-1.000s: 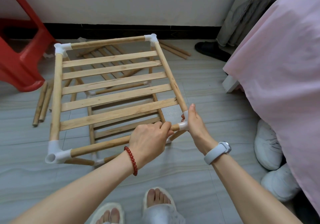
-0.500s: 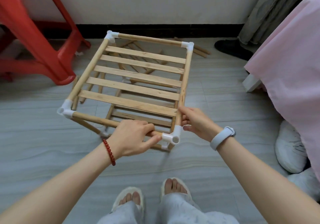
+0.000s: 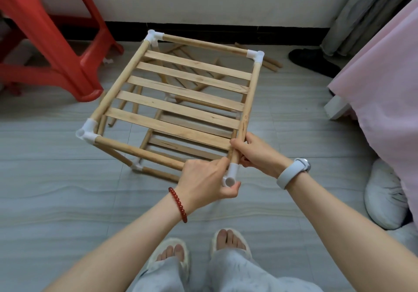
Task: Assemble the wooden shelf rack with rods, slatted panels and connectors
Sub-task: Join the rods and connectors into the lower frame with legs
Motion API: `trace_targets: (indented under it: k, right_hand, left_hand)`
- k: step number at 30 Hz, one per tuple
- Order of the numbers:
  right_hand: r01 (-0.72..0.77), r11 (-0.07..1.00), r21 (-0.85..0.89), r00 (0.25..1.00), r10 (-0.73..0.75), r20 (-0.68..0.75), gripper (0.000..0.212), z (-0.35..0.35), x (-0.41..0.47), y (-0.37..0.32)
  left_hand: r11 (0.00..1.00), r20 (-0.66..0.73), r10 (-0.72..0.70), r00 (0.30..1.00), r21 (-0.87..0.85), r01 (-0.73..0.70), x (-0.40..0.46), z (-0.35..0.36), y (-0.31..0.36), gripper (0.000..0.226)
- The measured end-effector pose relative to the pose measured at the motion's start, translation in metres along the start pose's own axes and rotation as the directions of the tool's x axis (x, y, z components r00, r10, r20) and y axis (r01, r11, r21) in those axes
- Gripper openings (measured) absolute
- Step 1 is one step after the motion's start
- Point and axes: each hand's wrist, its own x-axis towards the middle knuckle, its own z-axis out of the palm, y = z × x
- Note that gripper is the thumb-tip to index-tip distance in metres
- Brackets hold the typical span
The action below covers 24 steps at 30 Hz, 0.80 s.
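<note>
A two-tier wooden rack stands on the grey floor, its top slatted panel (image 3: 181, 92) framed by rods with white corner connectors. My left hand (image 3: 204, 182) grips the near rod (image 3: 140, 151) where it enters the near right connector (image 3: 231, 175), thumb under the connector. My right hand (image 3: 255, 153) holds the right side rod (image 3: 248, 101) just above that connector. More connectors sit at the near left (image 3: 87, 131), far left (image 3: 153, 37) and far right (image 3: 255, 56) corners. The lower panel (image 3: 187, 142) shows through the slats.
A red plastic stool (image 3: 58, 42) stands at the left. Loose rods (image 3: 269, 63) lie by the wall behind the rack, others under it. A pink sheet (image 3: 384, 76) hangs at the right, white shoes (image 3: 382, 192) below it, a black shoe (image 3: 314, 62) farther back. My slippered feet (image 3: 196, 246) are below.
The rack has turned clockwise on the floor, its near right corner swinging toward me. My left hand slid along the near rod to the connector; my right hand stayed on the side rod.
</note>
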Motion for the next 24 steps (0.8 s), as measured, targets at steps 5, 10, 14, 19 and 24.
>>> trace_targets:
  k: [5,10,14,19,24]
  right_hand:
    - [0.022,1.000,-0.007,0.998,-0.021,0.061,0.015,-0.001,-0.001,0.002]
    - [0.033,0.999,-0.003,0.997,-0.033,0.072,0.017,0.000,-0.002,0.004]
    - [0.010,1.000,0.000,0.997,-0.010,0.076,0.018,-0.002,-0.001,0.003]
    - [-0.003,0.999,0.045,0.997,0.000,0.077,0.018,0.002,-0.003,0.003]
    - [-0.014,0.999,0.043,0.998,0.011,0.065,0.021,0.002,-0.006,0.002]
  left_hand:
    - [1.000,0.047,-0.026,0.999,0.017,0.025,-0.004,0.005,-0.002,0.040]
    - [0.998,0.123,-0.059,0.991,0.043,0.054,-0.003,0.005,-0.003,0.038]
    - [0.997,0.158,-0.067,0.985,0.042,0.061,-0.003,0.003,-0.004,0.038]
    - [0.994,0.176,-0.108,0.978,0.027,0.104,0.000,0.003,-0.005,0.039]
    - [0.998,0.132,-0.067,0.989,-0.001,0.068,0.003,0.003,-0.011,0.050]
